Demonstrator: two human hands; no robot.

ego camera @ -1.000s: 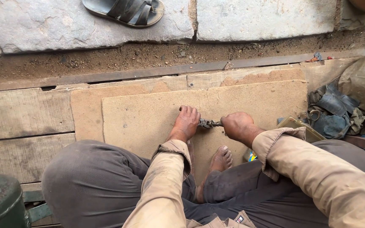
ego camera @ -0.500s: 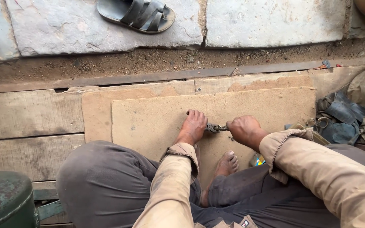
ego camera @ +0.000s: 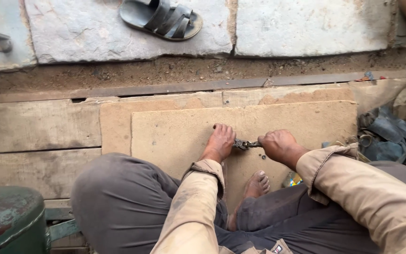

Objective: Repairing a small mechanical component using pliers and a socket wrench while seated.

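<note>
Head view: both hands [ego camera: 220, 142] [ego camera: 279, 145] grip pliers [ego camera: 245, 144] (fingers closed).

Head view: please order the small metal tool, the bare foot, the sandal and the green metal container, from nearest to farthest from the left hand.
From the left hand:
1. Small metal tool, touching, just right.
2. Bare foot, below right.
3. Sandal, far above, on stone.
4. Green metal container, lower-left corner.
</note>
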